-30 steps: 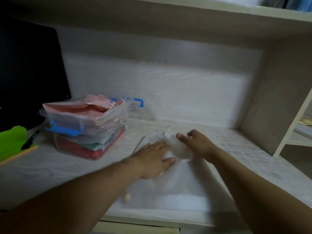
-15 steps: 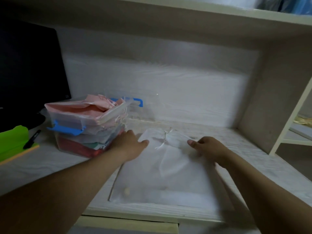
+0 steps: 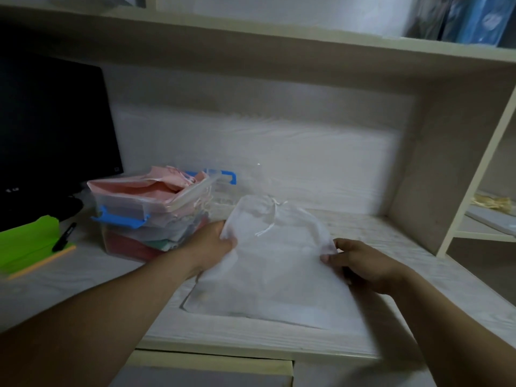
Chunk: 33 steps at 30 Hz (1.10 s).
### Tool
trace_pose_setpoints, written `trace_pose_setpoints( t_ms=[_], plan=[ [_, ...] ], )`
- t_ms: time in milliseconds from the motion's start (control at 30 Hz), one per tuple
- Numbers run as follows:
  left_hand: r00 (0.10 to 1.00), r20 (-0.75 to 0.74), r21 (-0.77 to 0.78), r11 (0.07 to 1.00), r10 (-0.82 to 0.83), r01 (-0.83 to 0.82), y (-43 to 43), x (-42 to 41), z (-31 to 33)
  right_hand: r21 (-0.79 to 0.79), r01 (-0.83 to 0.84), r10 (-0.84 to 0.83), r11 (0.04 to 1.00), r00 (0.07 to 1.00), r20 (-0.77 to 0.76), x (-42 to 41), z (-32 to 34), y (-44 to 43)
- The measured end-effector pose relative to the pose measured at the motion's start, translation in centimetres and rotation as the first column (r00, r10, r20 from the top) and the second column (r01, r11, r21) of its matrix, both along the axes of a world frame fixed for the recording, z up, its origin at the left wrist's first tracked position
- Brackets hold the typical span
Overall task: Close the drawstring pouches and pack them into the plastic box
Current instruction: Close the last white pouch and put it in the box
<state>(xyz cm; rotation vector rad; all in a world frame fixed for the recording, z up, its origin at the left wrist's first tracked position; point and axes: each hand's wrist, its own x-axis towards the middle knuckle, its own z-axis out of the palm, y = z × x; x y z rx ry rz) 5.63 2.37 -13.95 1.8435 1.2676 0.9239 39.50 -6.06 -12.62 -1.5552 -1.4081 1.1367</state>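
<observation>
**White pouch held at both sides, box already heaped**

A sheer white drawstring pouch (image 3: 279, 247) is held just above the desk (image 3: 391, 241), beside the plastic box (image 3: 125, 216) and right of it. Its left edge is gripped by the left hand (image 3: 212, 244), with the fingers curled into the fabric. Its right edge is pinched between the thumb and fingertips of the right hand (image 3: 360, 263). The mouth of the pouch appears gathered, and the white drawstring (image 3: 268, 224) is seen trailing down its front, so the closing of this one is judged done or nearly so. Whether the cord has been pulled fully tight cannot be told. The lower part of the pouch is laid over a flat pale layer on the desk, which may be further pouches, though this is unclear. The box is seen filled with folded pouches, red at the bottom and pink at the top, heaped to its rim. Most of the packing is therefore judged complete, with this pouch not yet put inside
</observation>
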Motion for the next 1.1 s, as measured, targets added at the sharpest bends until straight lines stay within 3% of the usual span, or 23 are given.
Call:
trace_pose_setpoints(
  t_ms=[67,167,267,367,433,567,633,700,767,833,900,967,1100],
  plan=[
    [0.994,0.069,-0.040,0.996,-0.080,0.083,-0.5,-0.1,0.2,0.029,-0.008,0.008,1.000,0.999,0.031,0.1,-0.2,-0.2],
    [0.953,0.171,-0.218,0.934,-0.250,0.284,-0.9,-1.1,0.4,0.107,0.102,-0.094,0.989,0.993,-0.071,0.1,-1.2,0.0],
    [0.963,0.207,-0.257,0.940,-0.174,0.225,-0.8,-1.3,0.0,0.153,0.171,-0.152,0.973,0.980,-0.128,0.3,-2.1,0.0],
    [0.967,0.248,-0.241,0.964,-0.049,0.111,-1.2,-0.8,-0.1,0.185,0.254,-0.246,0.949,0.967,-0.062,0.6,-2.3,0.0],
    [0.987,0.155,-0.189,0.979,-0.048,0.078,-1.5,-0.7,0.1,0.198,0.214,-0.225,0.957,0.974,0.033,0.5,-2.1,-0.5],
    [0.979,-0.170,-0.132,0.988,-0.108,0.086,-2.1,-0.6,1.1,0.165,0.066,-0.124,0.984,0.920,0.371,0.4,-0.1,-1.8],
    [0.988,-0.144,-0.115,0.992,-0.063,0.046,-2.1,-0.5,2.3,0.117,0.050,-0.095,0.992,0.902,0.420,-0.3,1.6,-2.5],
    [0.992,-0.120,0.016,0.999,0.032,-0.030,-2.2,0.6,3.6,0.189,0.061,-0.153,0.980,0.842,0.518,-1.8,3.0,-2.6],
    [0.967,-0.243,0.164,0.986,0.079,-0.039,-3.4,2.9,4.5,0.301,-0.009,-0.194,0.954,0.745,0.638,-4.5,3.6,-1.9],
    [0.904,-0.424,0.161,0.977,-0.058,0.139,-5.0,6.0,3.6,0.293,-0.145,-0.117,0.945,0.689,0.716,-7.5,2.9,-1.2],
    [0.781,-0.594,0.049,0.961,-0.192,0.273,-6.0,7.9,1.4,0.078,-0.288,0.090,0.954,0.527,0.845,-9.1,0.6,-0.4],
    [0.663,-0.725,-0.009,0.964,-0.189,0.265,-5.7,8.0,-0.4,-0.112,-0.317,0.225,0.942,0.346,0.911,-9.0,-1.8,0.2],
    [0.579,-0.799,-0.033,0.973,-0.164,0.230,-4.6,6.5,-1.4,-0.058,-0.272,0.162,0.961,0.379,0.911,-7.6,-3.3,-0.2]
  ],
)
